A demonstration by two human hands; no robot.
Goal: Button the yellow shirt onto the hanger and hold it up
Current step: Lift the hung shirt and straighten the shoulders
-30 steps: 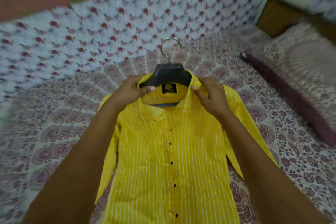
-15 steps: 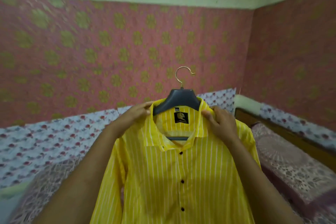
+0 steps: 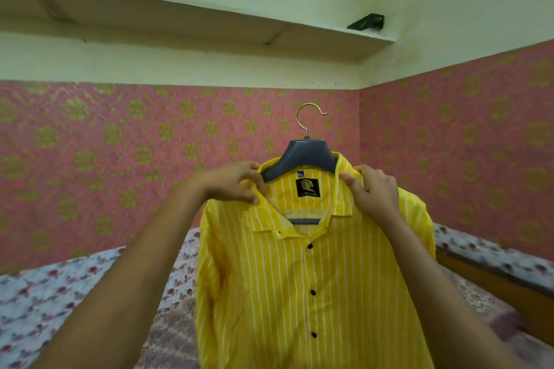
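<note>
The yellow shirt (image 3: pixel 314 284) with thin white stripes hangs in the air in front of me, its front closed by small black buttons. It sits on a dark grey hanger (image 3: pixel 305 157) whose metal hook points up. My left hand (image 3: pixel 236 184) pinches the collar and shoulder on the left side of the hanger. On the right side, my right hand (image 3: pixel 373 193) grips the collar and shoulder. A black label shows inside the collar. The collar itself lies open at the top.
A bed with a patterned sheet (image 3: pixel 60 308) lies below and behind the shirt. Pink wallpapered walls (image 3: pixel 120 159) meet in a corner at the right. A long shelf (image 3: pixel 209 27) runs high on the wall. A wooden bed frame (image 3: pixel 494 281) shows at the right.
Both hands have lifted the shirt on its hanger off the bed and up in front of the wall. The view has tilted upward with it.
</note>
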